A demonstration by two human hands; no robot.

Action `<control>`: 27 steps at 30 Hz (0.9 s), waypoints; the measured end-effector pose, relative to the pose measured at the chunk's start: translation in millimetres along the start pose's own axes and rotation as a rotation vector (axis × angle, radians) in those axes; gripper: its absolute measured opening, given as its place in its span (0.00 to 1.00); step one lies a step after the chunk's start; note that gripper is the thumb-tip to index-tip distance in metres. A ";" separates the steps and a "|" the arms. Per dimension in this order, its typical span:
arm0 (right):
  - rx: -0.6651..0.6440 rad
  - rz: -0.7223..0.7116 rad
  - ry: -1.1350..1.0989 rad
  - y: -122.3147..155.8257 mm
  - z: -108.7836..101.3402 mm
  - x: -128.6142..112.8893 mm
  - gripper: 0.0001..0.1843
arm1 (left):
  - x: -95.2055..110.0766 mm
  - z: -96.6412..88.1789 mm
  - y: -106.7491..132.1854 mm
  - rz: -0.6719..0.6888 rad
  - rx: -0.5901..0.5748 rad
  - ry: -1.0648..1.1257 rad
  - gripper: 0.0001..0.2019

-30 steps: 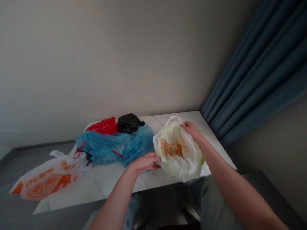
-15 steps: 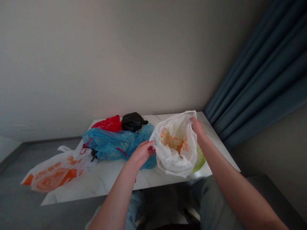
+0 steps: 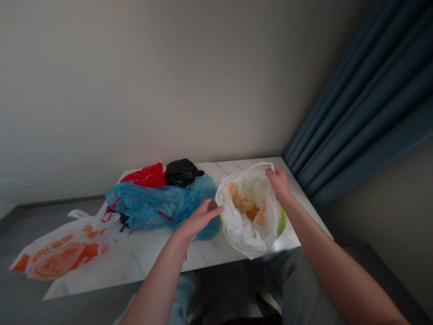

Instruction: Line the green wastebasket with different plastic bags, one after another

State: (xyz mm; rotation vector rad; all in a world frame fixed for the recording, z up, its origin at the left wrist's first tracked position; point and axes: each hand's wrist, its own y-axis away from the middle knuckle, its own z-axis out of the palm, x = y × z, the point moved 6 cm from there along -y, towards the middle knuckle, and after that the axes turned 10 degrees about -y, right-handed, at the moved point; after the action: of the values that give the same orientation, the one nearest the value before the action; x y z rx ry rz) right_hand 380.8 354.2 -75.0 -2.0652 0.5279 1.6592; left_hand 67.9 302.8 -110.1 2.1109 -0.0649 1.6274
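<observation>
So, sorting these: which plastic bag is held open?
The white orange-printed bag, its rim in the right hand, over the green basket; the other white bag lies on the floor.

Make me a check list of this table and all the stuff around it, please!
Surface: white marble table with gray veins.
Things at hand: white plastic bag with orange print, sitting over a green basket.
Clutter: blue plastic bag, red plastic bag and black plastic bag heaped together; second white bag with orange print at the table's left edge.
Hands: right hand pinches the white bag's rim; left hand open beside it.
Cables: nothing seen.
Surroundings: gray floor, beige wall, dark blue curtain.
</observation>
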 end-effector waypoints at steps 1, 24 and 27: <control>-0.001 -0.019 -0.015 1.2 -2.2 -2.8 0.09 | -5.2 4.8 6.4 -0.074 -0.085 -0.008 0.29; 0.122 0.460 -1.142 -27.6 -41.3 49.2 0.16 | 0.2 -42.6 9.3 -0.180 0.406 0.723 0.05; 0.195 0.499 -1.136 -26.6 -40.7 53.9 0.12 | 9.4 -47.1 5.1 -0.006 0.463 0.951 0.09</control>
State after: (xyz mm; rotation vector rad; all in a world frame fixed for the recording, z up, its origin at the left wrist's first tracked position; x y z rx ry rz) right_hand 439.6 352.6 -117.5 -0.6158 0.7438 2.5496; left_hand 26.6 318.9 -91.0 1.3659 0.6705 2.6428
